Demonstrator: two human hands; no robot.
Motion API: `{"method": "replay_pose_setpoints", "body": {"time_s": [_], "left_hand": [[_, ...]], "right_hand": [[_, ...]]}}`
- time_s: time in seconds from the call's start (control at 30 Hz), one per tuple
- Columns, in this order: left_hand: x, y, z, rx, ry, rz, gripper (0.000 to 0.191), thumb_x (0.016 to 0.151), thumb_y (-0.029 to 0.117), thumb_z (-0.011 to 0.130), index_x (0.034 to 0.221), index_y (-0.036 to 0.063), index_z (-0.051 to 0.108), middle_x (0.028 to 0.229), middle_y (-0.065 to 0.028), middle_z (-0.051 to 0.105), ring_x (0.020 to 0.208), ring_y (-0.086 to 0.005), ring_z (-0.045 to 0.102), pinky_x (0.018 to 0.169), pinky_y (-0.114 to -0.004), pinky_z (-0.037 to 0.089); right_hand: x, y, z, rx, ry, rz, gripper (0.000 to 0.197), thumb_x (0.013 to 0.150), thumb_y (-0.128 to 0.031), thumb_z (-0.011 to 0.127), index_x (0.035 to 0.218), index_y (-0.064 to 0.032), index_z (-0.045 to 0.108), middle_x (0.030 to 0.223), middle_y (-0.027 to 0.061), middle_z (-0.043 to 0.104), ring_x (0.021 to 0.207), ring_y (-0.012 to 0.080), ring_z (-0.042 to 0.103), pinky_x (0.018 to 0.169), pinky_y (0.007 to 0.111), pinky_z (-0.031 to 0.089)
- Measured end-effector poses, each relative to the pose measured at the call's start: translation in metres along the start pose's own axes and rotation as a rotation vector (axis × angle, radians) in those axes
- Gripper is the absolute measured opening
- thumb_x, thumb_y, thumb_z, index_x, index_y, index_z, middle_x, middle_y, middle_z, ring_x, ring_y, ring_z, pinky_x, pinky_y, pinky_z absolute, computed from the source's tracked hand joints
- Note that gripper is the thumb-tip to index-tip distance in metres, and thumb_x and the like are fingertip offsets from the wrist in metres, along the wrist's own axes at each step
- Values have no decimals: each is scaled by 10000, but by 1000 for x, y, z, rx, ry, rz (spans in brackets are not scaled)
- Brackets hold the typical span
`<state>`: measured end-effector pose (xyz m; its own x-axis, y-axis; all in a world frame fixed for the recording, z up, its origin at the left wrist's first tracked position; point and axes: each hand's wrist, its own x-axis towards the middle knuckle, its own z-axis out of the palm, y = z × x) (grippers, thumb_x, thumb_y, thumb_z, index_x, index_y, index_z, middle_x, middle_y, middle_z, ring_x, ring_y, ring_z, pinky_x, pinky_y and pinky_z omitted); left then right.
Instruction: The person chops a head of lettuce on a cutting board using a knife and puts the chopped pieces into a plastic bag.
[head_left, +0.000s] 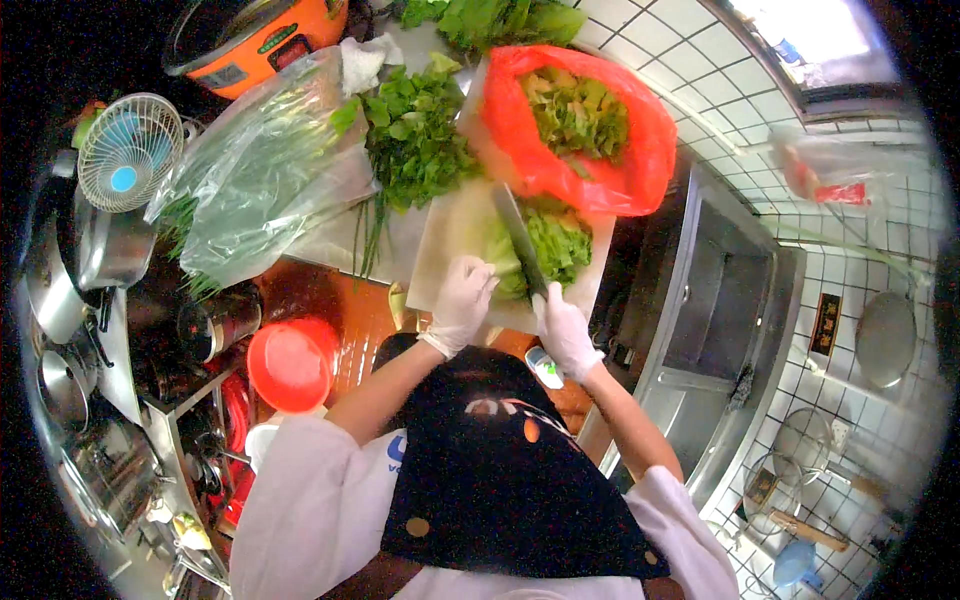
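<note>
My right hand (566, 330), in a thin white glove, grips the handle of a kitchen knife (519, 236). The blade lies across leafy greens on a pale cutting board (437, 266). Cut lettuce-like leaves (559, 244) lie right of the blade. At its left is a paler piece of the leafy vegetable (504, 262), with my gloved left hand (463, 300) against its near left side, fingers curled. Just beyond the board stands an open red plastic bag (652, 142) holding leafy pieces (581, 116).
Leafy herbs (420, 135) and a clear plastic bag of long green stalks (262, 172) lie to the left. Farther left are a small fan (131, 154) and metal pots. A red plastic basin (292, 365) sits lower left. Metal doors (697, 322) stand at the right.
</note>
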<state>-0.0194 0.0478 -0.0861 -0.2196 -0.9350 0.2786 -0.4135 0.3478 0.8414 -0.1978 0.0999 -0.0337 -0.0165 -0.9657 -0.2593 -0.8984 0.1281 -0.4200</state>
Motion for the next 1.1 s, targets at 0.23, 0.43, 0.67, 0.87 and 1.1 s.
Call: {"method": "replay_pose_setpoints", "body": {"time_s": [0.23,0.43,0.67,0.87,1.1], "left_hand": [[-4,-5,4,9,5,-35,146,796,38,681,934,39,634,919,-105,565,878,-270,575,744,-346,481],[-4,5,-5,-152,94,-85,186,813,73,653,996,39,651,970,-133,581,916,-313,578,789,-357,481],[-4,-10,-10,-135,90,-110,171,807,78,662,972,33,655,942,-126,616,852,-300,609,760,-347,498],[-5,-10,-9,-98,83,-76,136,803,66,652,933,25,648,938,-148,614,853,-321,604,740,-370,492],[-6,-13,-9,-107,63,-106,149,800,43,662,947,16,661,922,-139,624,859,-292,616,755,-342,497]], "right_hand": [[-33,-4,15,47,-29,70,244,933,-214,519,1011,-12,406,551,206,580,495,386,606,415,467,478],[-2,-22,25,-54,-7,91,248,933,-228,499,1004,-12,398,593,226,606,565,422,625,516,517,503],[-24,-18,3,44,53,27,199,938,-196,521,987,-23,437,611,258,584,573,442,597,497,524,460],[-41,-27,3,-59,-6,47,202,924,-189,541,937,-21,431,541,221,556,519,396,601,446,498,456],[-15,-43,37,-228,1,66,227,898,-191,516,990,-10,415,537,191,586,521,395,622,468,488,507]]}}
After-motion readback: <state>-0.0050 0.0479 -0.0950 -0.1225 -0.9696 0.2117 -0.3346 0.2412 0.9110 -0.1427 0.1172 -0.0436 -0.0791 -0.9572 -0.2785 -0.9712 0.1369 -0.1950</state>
